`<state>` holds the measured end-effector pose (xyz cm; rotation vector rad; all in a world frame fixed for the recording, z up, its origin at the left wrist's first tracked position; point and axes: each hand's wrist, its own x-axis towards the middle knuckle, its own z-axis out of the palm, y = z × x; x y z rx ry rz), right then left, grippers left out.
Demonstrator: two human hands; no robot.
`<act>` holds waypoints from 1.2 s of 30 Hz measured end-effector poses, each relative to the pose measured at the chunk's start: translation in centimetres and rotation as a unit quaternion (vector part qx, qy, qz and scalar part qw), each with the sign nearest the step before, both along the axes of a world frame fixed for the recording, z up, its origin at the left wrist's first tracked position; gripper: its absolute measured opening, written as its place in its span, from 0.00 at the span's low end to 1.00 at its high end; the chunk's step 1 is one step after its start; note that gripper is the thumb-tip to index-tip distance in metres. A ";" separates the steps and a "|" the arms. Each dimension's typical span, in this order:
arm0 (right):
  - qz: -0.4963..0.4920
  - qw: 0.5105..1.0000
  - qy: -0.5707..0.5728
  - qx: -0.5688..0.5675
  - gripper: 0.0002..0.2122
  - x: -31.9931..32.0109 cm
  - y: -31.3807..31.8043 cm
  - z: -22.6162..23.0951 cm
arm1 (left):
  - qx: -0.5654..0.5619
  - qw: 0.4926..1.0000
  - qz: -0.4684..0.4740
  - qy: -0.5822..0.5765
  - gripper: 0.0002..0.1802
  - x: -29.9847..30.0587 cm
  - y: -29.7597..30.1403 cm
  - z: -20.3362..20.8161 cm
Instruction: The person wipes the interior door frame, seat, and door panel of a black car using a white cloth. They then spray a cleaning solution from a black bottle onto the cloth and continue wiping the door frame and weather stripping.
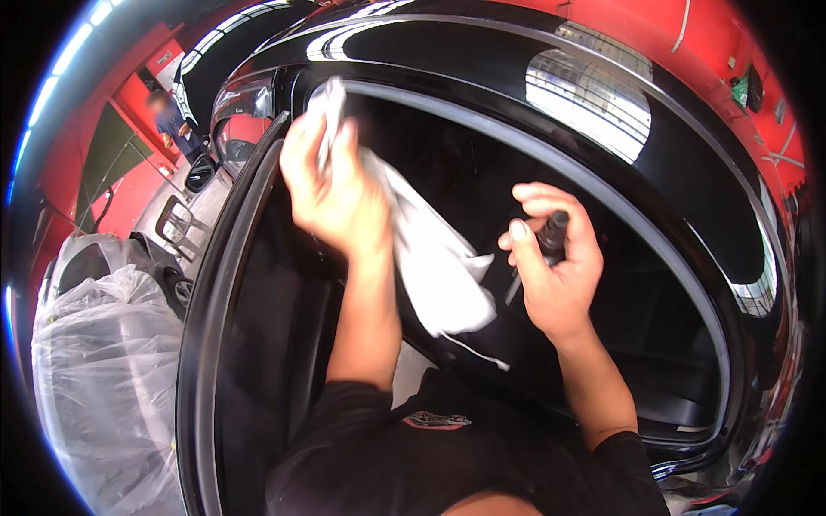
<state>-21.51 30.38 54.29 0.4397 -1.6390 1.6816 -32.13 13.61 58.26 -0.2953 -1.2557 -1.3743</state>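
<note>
In the open doorway of a black car (482,56), my left hand (340,193) is raised near the upper front corner of the door frame. Its fingers grip a white cloth (443,279), which hangs down to the right and is blurred by motion. To the right, my right hand (564,275) curls around a dark bottle-like cylinder (555,234) with a ridged black end. Most of that cylinder is hidden by the palm and fingers. Both hands are apart from the car body.
The open car door (215,344) stands close on my left, with a light seal (594,176) edging the doorway. Beyond the door are a plastic-covered car part (107,361), a dark stool (179,228) and another person (175,125). Red walls (718,43) surround the area.
</note>
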 end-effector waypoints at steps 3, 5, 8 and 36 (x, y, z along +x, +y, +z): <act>-0.094 0.987 0.060 0.114 0.12 2.7 0.4 0.0 | -0.252 0.948 0.188 0.052 0.14 -2.4 5.4 -1.6; -0.200 0.963 0.104 0.149 0.11 3.9 2.7 -0.1 | -0.307 0.944 0.061 0.104 0.14 -0.4 7.0 -2.8; -0.293 0.916 0.128 0.243 0.11 4.5 7.6 0.6 | -0.314 0.927 0.143 0.148 0.12 -6.8 2.7 -3.3; -0.347 0.865 0.220 0.290 0.11 2.2 6.8 0.2 | -0.240 0.943 0.146 0.178 0.08 -8.8 2.1 -4.6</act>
